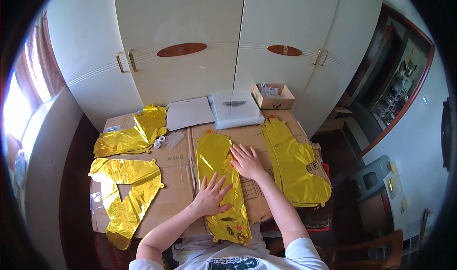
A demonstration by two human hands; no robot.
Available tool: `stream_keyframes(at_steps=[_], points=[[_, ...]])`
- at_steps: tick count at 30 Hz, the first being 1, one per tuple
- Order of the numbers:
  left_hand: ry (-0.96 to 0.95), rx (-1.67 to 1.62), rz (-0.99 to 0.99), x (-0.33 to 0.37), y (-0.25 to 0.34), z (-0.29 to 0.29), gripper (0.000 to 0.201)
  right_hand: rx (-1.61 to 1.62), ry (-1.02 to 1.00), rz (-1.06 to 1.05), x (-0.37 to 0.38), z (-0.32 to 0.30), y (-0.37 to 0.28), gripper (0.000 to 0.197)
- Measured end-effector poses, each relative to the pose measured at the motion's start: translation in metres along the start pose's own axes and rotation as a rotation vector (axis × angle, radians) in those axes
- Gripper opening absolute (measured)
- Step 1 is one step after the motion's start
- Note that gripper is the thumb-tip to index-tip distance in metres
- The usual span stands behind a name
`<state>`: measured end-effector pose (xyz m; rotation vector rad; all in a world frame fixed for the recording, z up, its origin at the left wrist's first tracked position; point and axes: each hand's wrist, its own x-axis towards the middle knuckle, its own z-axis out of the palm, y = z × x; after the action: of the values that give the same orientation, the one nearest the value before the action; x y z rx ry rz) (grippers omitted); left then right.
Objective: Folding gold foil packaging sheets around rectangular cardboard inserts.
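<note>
A flat gold foil balloon [213, 151], long and narrow, lies lengthwise in front of me on brown cardboard [177, 175]. My left hand [212, 196] rests on its middle, fingers spread and palm down. Against its right edge lies my right hand [247, 163], also stretched out flat, with the fingertips on the foil. Neither hand grips anything. To the right is a wider stack of gold foil balloons [293, 163]. On the left lie an angular gold foil balloon [138, 186] and, farther back, another pile of gold foil [126, 139].
Small white rolls [157, 144] and clear thin strips [175, 139] lie left of the middle balloon. At the back are a pale flat sheet [190, 113], a stack of clear plastic bags [235, 110] and an open carton [285, 100]. Behind them stands a cream cabinet [190, 79].
</note>
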<state>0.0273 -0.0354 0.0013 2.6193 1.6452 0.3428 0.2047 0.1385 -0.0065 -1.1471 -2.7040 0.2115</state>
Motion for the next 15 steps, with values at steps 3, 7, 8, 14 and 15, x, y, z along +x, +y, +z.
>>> stream_keyframes(at_steps=[3,7,8,14,15], points=[[-0.009,0.009,0.000,0.002,0.000,-0.001,0.078,-0.048,-0.035,-0.024,0.007,-0.005,-0.001,0.059],[-0.006,-0.019,0.004,0.002,-0.001,-0.002,0.078,-0.061,-0.081,-0.046,0.009,-0.003,0.000,0.058],[-0.005,-0.024,0.005,0.002,0.000,-0.001,0.078,-0.028,-0.055,-0.040,0.004,-0.002,0.001,0.058],[0.007,0.006,0.015,0.002,0.001,-0.002,0.076,0.098,0.004,-0.139,-0.040,-0.009,-0.015,0.057],[0.008,0.016,0.018,0.001,0.002,-0.003,0.076,0.105,-0.007,-0.158,-0.053,-0.014,-0.019,0.057]])
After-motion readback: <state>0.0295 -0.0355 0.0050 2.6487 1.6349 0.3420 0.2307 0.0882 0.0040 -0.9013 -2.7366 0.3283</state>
